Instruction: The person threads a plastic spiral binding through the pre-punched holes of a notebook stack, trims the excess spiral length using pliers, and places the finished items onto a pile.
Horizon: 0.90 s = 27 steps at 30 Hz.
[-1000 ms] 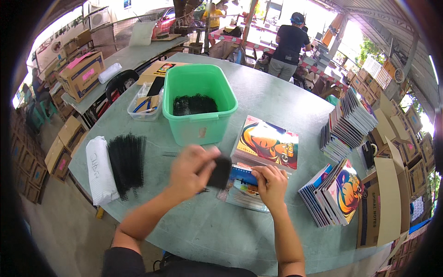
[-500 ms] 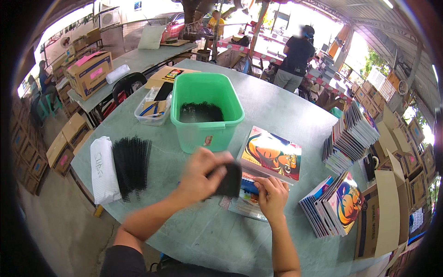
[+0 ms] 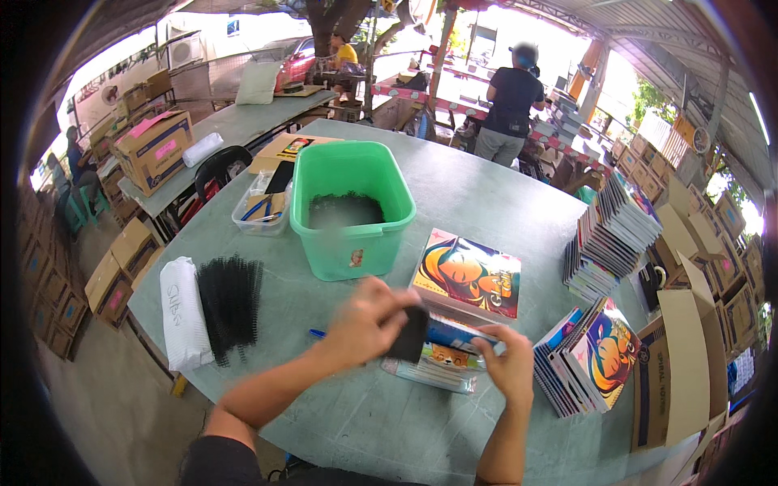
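Note:
My left hand (image 3: 366, 320), blurred by motion, grips a dark, flat, rounded piece (image 3: 411, 336); its exact kind cannot be told. That piece is against the left end of a thin notebook (image 3: 454, 334) with a blue edge. The notebook's right end is pinched between thumb and fingers of my right hand (image 3: 510, 364). Under it lie other notebooks (image 3: 429, 377), one with an orange animal on its cover. Just beyond is a stack of notebooks (image 3: 468, 271) with a colourful face on top. A blue pen (image 3: 317, 333) lies left of my left hand.
A green tub (image 3: 352, 251) holds small black pieces. Left of it are a clear box (image 3: 259, 225) with pliers, black spiral coils (image 3: 231, 308) and a white wrapped bundle (image 3: 185, 316). Notebook stacks (image 3: 612, 235) and an open carton (image 3: 677, 364) stand right. A person (image 3: 512, 105) stands beyond.
Both hands have shifted a little toward me; the right has also moved right. The notebook between them now shows more of its blue edge. The view has turned slightly.

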Each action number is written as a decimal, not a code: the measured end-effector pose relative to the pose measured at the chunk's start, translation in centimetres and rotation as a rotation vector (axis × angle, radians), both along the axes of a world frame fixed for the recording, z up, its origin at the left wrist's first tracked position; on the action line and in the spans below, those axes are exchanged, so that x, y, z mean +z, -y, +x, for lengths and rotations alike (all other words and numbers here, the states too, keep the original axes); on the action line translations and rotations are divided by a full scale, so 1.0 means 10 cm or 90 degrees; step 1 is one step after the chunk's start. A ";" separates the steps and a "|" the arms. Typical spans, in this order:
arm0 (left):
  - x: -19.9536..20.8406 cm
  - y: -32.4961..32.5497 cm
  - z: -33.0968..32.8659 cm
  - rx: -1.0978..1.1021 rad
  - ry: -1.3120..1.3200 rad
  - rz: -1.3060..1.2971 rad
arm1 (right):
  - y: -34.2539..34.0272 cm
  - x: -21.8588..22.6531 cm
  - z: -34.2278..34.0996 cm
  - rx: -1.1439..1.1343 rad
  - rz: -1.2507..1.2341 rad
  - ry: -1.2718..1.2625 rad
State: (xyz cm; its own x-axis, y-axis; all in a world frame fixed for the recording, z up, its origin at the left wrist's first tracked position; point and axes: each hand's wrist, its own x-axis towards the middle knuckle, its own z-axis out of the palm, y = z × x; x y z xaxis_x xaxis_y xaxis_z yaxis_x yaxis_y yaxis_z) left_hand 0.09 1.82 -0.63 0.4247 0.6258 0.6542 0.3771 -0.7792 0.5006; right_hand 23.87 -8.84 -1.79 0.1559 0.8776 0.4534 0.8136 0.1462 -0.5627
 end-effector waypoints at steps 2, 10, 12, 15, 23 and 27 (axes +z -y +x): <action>0.02 0.02 0.04 0.043 0.079 0.010 | 0.01 -0.24 0.21 0.037 -0.008 -0.315; 0.36 0.04 0.09 0.057 0.044 0.076 | -0.07 -0.47 -0.20 -0.098 0.162 -0.583; -0.06 0.12 0.15 -0.032 -0.103 0.025 | -0.07 -0.54 -0.19 -0.077 0.151 -0.609; 0.16 0.04 0.17 -0.012 -0.013 0.060 | -0.06 -0.53 -0.12 -0.054 0.167 -0.646; 0.14 0.12 0.36 -0.041 -0.010 0.012 | -0.05 -0.64 -0.05 -0.036 0.170 -0.631; -0.02 0.10 0.42 -0.089 -0.016 -0.030 | -0.05 -0.57 -0.12 -0.030 0.172 -0.645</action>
State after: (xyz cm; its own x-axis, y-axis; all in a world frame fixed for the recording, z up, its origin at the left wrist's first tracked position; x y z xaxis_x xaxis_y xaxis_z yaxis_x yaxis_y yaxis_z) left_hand 4.31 0.81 -0.80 0.5253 0.5896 0.6135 0.2794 -0.8005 0.5302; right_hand 22.68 -8.34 -7.52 0.6033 0.7499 0.2715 -0.0111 0.3484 -0.9373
